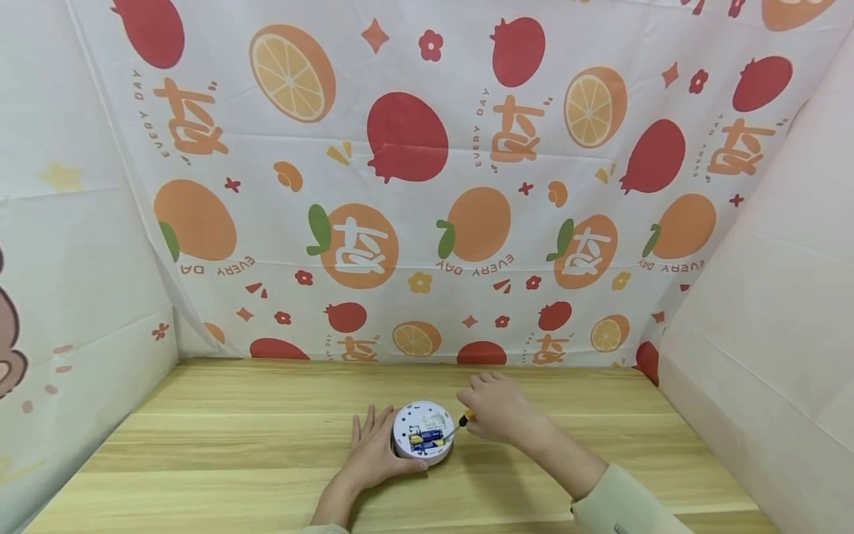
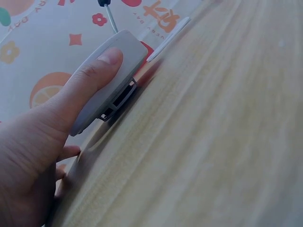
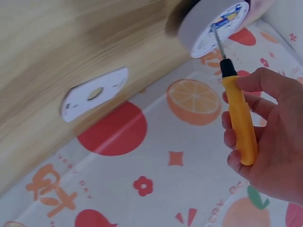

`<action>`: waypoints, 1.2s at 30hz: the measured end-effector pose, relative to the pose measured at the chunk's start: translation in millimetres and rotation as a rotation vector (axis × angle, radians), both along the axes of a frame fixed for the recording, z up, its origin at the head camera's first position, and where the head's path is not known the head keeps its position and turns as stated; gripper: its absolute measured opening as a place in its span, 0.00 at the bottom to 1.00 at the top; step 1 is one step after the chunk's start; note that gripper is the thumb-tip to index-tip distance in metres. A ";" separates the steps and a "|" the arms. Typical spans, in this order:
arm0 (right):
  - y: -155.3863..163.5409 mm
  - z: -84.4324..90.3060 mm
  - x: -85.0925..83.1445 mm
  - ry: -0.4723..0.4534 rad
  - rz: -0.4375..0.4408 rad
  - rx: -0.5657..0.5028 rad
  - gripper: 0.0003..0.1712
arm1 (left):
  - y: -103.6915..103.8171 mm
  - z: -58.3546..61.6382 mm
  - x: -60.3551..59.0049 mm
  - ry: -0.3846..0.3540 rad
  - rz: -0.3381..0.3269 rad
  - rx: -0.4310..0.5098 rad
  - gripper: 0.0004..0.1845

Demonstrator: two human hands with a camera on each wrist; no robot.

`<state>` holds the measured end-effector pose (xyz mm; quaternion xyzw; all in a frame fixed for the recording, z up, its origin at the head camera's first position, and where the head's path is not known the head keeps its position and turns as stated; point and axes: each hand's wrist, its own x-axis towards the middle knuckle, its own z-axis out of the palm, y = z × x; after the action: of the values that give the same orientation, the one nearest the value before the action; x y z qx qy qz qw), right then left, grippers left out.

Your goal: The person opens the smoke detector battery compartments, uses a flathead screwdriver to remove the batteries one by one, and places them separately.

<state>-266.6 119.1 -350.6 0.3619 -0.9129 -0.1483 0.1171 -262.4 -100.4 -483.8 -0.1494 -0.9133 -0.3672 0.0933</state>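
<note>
A round white smoke detector (image 1: 415, 415) with its back facing up stands tilted on the table, two blue-and-yellow batteries (image 1: 427, 439) visible in its back. My left hand (image 1: 375, 450) grips it from the left side, and the thumb presses along its near rim in the left wrist view. In my right hand (image 1: 500, 410) is a screwdriver (image 3: 242, 125) with a yellow handle and black collar, fingers curled round the handle. Its metal shaft slants down to the left, and the tip is right at the end of the batteries.
On the wooden table (image 1: 233, 437), a flat white mounting plate (image 3: 78, 104) with a centre hole lies near the back edge, hidden in the head view. A fruit-printed cloth (image 1: 427, 289) hangs behind the table, with pale cloth walls at both sides.
</note>
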 end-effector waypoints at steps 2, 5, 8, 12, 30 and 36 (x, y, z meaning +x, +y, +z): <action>-4.9 1.7 1.4 0.033 0.005 0.038 0.12 | 0.5 0.7 0.2 -0.006 -0.003 0.001 0.55; -11.4 3.9 3.3 0.092 0.022 0.098 0.11 | 1.3 1.7 0.1 -0.011 -0.005 0.004 0.55; -16.2 6.5 5.8 0.115 0.033 0.140 0.09 | 1.7 1.9 -0.3 -0.012 -0.003 0.011 0.55; -18.5 7.4 6.7 0.117 0.045 0.160 0.09 | 1.5 1.2 -1.1 -0.010 0.008 0.012 0.56; 27.6 -27.1 -18.4 -0.127 0.121 -0.325 0.08 | 0.2 -0.2 -4.4 0.027 0.031 0.001 0.56; 45.2 -44.6 -23.0 -0.274 0.072 -0.480 0.06 | 0.5 0.2 -4.1 0.031 0.030 -0.008 0.56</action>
<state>-289.5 164.3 -395.2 0.3728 -0.9157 0.1268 0.0801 -266.4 -99.9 -483.6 -0.1420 -0.9152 -0.3600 0.1124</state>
